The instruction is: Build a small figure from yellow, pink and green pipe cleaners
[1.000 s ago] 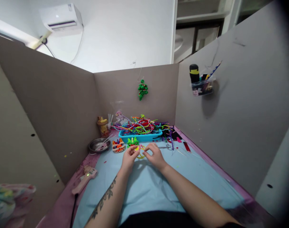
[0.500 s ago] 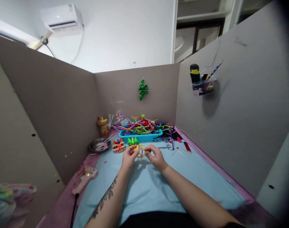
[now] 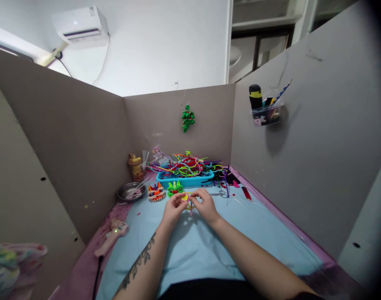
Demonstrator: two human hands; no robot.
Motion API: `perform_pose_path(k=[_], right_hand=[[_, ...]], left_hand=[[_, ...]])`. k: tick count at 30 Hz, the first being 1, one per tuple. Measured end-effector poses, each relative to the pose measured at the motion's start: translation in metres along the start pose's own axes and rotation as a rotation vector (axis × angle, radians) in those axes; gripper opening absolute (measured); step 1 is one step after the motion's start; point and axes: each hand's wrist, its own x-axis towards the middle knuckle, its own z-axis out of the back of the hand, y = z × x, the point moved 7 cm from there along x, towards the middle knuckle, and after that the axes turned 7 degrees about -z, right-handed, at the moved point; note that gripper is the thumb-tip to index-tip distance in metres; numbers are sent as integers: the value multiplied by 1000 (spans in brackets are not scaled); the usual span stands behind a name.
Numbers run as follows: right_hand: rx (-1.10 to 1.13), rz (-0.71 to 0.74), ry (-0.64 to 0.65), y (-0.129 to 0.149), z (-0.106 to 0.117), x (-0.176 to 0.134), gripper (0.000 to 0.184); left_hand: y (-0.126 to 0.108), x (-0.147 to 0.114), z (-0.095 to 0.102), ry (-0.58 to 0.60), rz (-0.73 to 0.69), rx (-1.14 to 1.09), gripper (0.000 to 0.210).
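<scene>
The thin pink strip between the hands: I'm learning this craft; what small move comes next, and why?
Perhaps fold the thin pink strip up around the curved yellow piece: the pink lower end hangs loose, while left hand and right hand pinch close together above.

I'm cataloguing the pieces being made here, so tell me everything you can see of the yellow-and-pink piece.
The yellow-and-pink piece is small, with thin, bent strands, possibly fuzzy craft wire. A brighter yellow patch shows beside the left hand, thin yellow parts show lower, and a pink strand hangs down in the middle. The left hand and right hand pinch it from either side, over the light-blue cover. The hands hide part of it; finer detail is too small to tell.
</scene>
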Motion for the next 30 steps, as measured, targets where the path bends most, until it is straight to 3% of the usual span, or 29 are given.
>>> perform_pose_path(k=[8,13,18,23,30], right_hand=[[18,-46,46,-4,-3,0,5],[42,-201,64,-19,-5,3,8],[148,-343,180,-39,-15,2,10],[214,-351,246,-42,-20,1,14],[167,-372,210,-44,-16,4,10]], left_hand=[[-2,-1,-1,-3,-26,33,40],[-1,-1,-2,15,-32,70,39],[6,0,-3,50,-26,109,40],[5,0,-3,46,-41,150,38],[6,3,4,-10,-38,125,39]])
